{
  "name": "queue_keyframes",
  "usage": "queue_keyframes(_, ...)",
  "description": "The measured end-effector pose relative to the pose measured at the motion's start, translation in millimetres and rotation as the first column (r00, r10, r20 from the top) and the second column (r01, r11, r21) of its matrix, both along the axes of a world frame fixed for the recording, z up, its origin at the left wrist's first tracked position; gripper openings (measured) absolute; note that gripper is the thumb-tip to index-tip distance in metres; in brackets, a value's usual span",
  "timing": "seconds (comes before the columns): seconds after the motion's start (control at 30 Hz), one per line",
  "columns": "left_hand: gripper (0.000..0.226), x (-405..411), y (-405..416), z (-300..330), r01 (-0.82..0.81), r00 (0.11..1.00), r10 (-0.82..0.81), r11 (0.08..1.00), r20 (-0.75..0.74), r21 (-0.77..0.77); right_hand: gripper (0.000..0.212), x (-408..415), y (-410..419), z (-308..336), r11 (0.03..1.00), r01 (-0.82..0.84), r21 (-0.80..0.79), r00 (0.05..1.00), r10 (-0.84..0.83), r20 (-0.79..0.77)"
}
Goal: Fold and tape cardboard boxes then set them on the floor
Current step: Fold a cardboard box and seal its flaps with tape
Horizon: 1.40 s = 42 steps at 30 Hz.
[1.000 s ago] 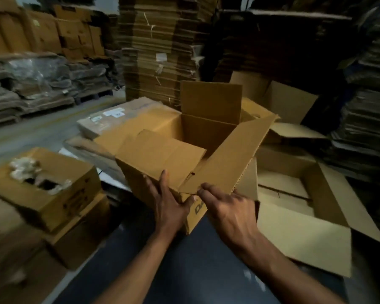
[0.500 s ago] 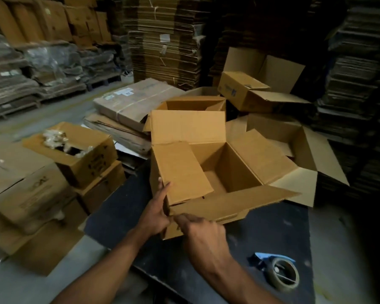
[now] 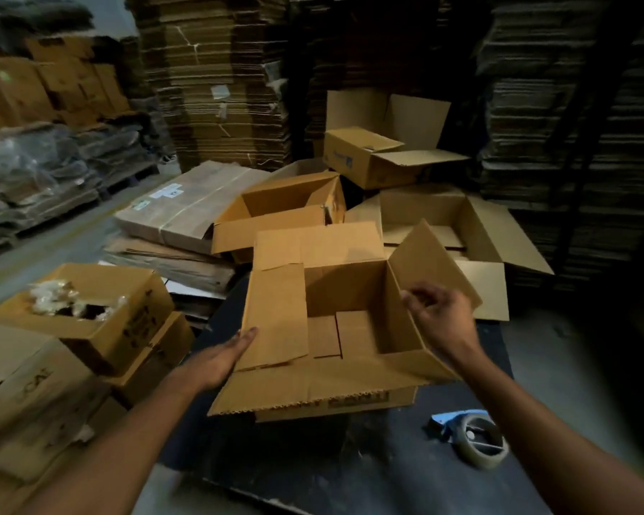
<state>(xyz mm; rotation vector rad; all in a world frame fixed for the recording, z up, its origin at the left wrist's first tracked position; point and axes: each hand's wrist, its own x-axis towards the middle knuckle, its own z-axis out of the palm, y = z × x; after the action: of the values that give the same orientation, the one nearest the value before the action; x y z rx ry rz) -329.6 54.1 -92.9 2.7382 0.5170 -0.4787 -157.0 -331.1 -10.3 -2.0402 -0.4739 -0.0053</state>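
One open box (image 3: 344, 325) sits on the dark table (image 3: 369, 473) between two hands; three more open boxes lie behind it. The left hand (image 3: 216, 360) lies flat against its left flap; the right hand (image 3: 439, 317) pinches the right flap. One tape roll (image 3: 478, 444) lies at right.

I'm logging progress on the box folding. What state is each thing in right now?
box on the table: upright, top flaps open, untaped.
left hand: flat against the box's left flap.
right hand: fingers curled at the right flap's edge.
tape dispenser: lying on the table, unused.
box on the left: open, crumpled scraps inside.
boxes behind: flaps open.
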Motion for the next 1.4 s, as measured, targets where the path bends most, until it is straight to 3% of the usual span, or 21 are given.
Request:
queue_keyframes(0.13,0.086,21.5,-7.4,48.5,-0.041,0.999,0.046,0.981,-0.019,0.187,0.048,36.8,-11.8,-25.8,0.887,0.449,-0.111,0.893,-0.443,0.076)
queue_keyframes(0.2,0.065,39.5,-15.9,70.4,-0.004,0.999,-0.008,0.976,0.054,0.217,0.062,44.1,-9.8,-25.6,0.803,0.593,-0.062,0.805,-0.59,0.064)
queue_keyframes(0.27,0.047,53.5,-25.1,74.1,0.011,0.991,-0.034,0.985,0.131,0.17,0.071,50.0,-6.3,-25.7,0.743,0.669,-0.036,0.742,-0.67,-0.021)
queue_keyframes(0.37,0.051,68.5,-50.5,60.8,-0.016,0.976,0.009,0.999,0.216,0.033,0.08,55.8,-3.0,-29.6,0.752,0.659,-0.006,0.728,-0.639,-0.248)
queue_keyframes(0.43,0.056,72.9,-70.1,45.2,-0.055,0.963,0.07,0.997,0.26,-0.062,0.072,48.3,0.6,-28.1,0.788,0.598,0.145,0.784,-0.538,-0.309)
queue_keyframes(0.5,0.058,72.0,-87.3,30.2,-0.078,0.952,0.116,0.987,0.283,-0.14,0.056,30.0,8.0,-21.4,0.856,0.452,0.251,0.885,-0.394,-0.25)
queue_keyframes(0.6,0.061,61.9,-103.0,10.1,0.004,0.961,0.013,0.998,0.275,-0.06,0.037,-1.4,24.4,-25.8,0.987,0.111,0.114,0.992,-0.104,-0.064)
queue_keyframes(0.7,0.054,44.3,-111.7,-9.0,0.087,0.965,-0.102,0.994,0.243,0.073,0.026,-26.4,32.9,-54.8,0.997,-0.032,-0.077,0.993,0.041,0.112)
queue_keyframes(0.77,0.051,31.4,-117.5,-21.2,0.116,0.968,-0.128,0.991,0.214,0.07,0.025,-34.0,31.3,-76.7,0.971,-0.097,-0.22,0.979,0.132,0.154)
queue_keyframes(0.83,0.052,19.6,-124.2,-26.0,0.111,0.973,-0.12,0.992,0.199,0.055,0.036,-38.6,26.5,-91.2,0.917,-0.178,-0.358,0.96,0.241,0.141)
queue_keyframes(0.9,0.054,10.9,-129.0,-27.0,0.112,0.972,-0.129,0.989,0.197,0.094,0.069,-41.6,21.5,-100.8,0.801,-0.269,-0.535,0.925,0.369,0.088)
queue_keyframes(1.0,0.071,3.3,-134.5,-26.5,0.141,0.978,-0.159,0.981,0.133,0.135,0.123,-42.3,14.8,-96.2,0.548,-0.393,-0.738,0.859,0.505,-0.082)
queue_keyframes(1.13,0.086,-0.8,-135.8,-26.8,0.163,0.984,-0.172,0.975,0.053,0.15,0.16,-36.5,9.4,-79.9,0.195,-0.479,-0.856,0.742,0.611,-0.276)
queue_keyframes(1.2,0.088,-0.4,-136.4,-23.1,0.146,0.987,-0.153,0.982,0.048,0.119,0.164,-37.7,8.7,-80.8,0.071,-0.423,-0.904,0.713,0.641,-0.283)
queue_keyframes(1.27,0.089,3.8,-135.8,-11.7,0.131,0.991,-0.133,0.99,0.021,0.053,0.157,-36.0,11.5,-71.0,0.03,-0.435,-0.9,0.697,0.644,-0.315)
queue_keyframes(1.33,0.092,9.8,-134.5,14.0,0.13,0.989,-0.134,0.99,-0.065,-0.052,0.14,-27.4,17.0,-43.4,0.054,-0.598,-0.8,0.658,0.604,-0.451)
queue_keyframes(1.4,0.098,15.0,-131.6,47.5,0.126,0.963,-0.173,0.967,-0.206,-0.221,0.114,-14.6,20.9,-10.2,0.17,-0.781,-0.601,0.572,0.583,-0.577)
